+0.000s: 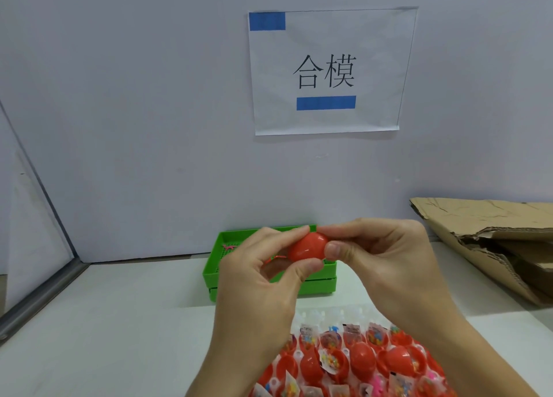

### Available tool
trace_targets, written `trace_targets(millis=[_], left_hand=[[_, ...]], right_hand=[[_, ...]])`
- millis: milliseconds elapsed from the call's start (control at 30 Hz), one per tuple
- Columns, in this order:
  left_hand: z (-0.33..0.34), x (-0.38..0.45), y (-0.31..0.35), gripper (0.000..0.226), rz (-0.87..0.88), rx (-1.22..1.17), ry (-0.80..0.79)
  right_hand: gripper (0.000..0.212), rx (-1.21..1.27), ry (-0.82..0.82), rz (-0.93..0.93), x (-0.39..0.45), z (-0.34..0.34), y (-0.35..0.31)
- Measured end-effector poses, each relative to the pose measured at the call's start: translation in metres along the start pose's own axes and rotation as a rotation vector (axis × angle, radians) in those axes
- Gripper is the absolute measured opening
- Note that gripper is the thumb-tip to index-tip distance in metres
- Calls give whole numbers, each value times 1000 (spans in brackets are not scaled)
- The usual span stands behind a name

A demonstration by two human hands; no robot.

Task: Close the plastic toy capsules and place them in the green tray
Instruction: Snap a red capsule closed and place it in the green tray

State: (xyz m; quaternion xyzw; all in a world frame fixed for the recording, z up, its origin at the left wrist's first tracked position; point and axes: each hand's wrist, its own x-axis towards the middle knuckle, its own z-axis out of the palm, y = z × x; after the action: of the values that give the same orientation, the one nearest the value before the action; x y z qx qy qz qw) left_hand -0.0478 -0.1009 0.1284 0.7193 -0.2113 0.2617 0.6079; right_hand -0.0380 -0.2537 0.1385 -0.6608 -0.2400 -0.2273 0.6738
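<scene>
Above the white table [119, 321], left hand [263, 280] and right hand [386, 256] pinch the red capsule [306, 248]; squeezing evenly should snap it shut before it goes in the green tray [215, 272].

So the whole setup sits on a plain white table [119, 330] pushed up against a pale wall. Taking the green tray [218, 272] as the reference: it's at the back of the table, right against the wall, and it looks like it's stacked on a second green tray underneath. In front of it, closer to the near edge, there's a big batch of red capsules [368, 363], mostly open halves with little toys and paper slips in them, a couple closed. Off to the right of the tray there's a torn, flattened cardboard box [490, 241] lying on the table.
</scene>
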Motion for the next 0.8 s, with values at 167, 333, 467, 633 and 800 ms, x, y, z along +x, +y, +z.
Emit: trace_targets(millis=[167, 333, 467, 633, 800], left_hand=[[0, -2, -5, 45, 47, 148, 37], [3, -4, -4, 46, 139, 219, 38], [3, -4, -6, 44, 159, 261, 28], [-2, -2, -7, 37, 93, 242, -9], [-7, 0, -4, 23, -23, 38, -70]], right_hand=[[41, -147, 1, -13, -1, 1, 4], [41, -251, -20, -61, -2, -2, 5], [42, -314, -18, -77, -3, -1, 6], [42, -220, 8, -26, -6, 7, 6], [15, -34, -58, 102, -4, 4, 2]])
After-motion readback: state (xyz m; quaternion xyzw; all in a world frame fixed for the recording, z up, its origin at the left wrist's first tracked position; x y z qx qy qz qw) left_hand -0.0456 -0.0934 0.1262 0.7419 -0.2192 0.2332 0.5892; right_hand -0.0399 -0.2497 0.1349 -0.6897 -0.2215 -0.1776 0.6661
